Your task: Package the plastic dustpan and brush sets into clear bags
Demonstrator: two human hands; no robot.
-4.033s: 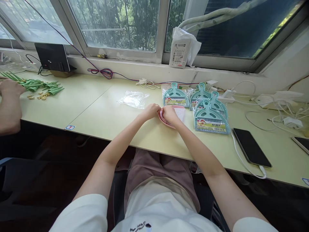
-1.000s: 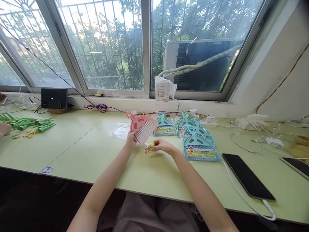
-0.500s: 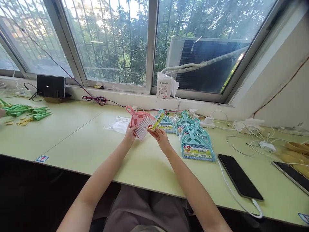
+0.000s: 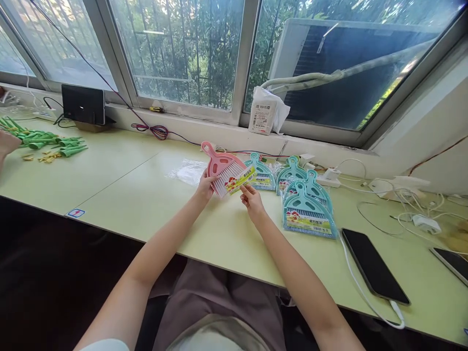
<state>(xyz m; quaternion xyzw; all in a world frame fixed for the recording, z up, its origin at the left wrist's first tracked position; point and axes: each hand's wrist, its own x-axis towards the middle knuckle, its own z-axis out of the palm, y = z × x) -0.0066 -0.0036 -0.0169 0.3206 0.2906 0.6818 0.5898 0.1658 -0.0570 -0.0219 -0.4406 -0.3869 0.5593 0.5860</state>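
My left hand [image 4: 206, 187] grips the lower left side of a pink dustpan and brush set [image 4: 221, 165], whose white bristles face me and whose handle points up and left. A printed label card [image 4: 239, 180] lies across the bristles. My right hand [image 4: 251, 199] pinches the lower edge of that card between thumb and fingers. To the right, several teal dustpan and brush sets [image 4: 306, 209] lie in clear wrapping with similar labels. Behind the pink set is one more teal set [image 4: 261, 168].
Crumpled clear plastic [image 4: 189, 171] lies left of the pink set. A phone [image 4: 375, 265] with a white cable is at the right. Power strips and cords [image 4: 413, 204] fill the back right. Green items [image 4: 44, 139] and another person's hand [image 4: 8, 143] are far left.
The label card has turned from edge-on to face me and now lies against the pink set's bristles. My right hand has moved to its lower edge. The camera view has tilted downward.
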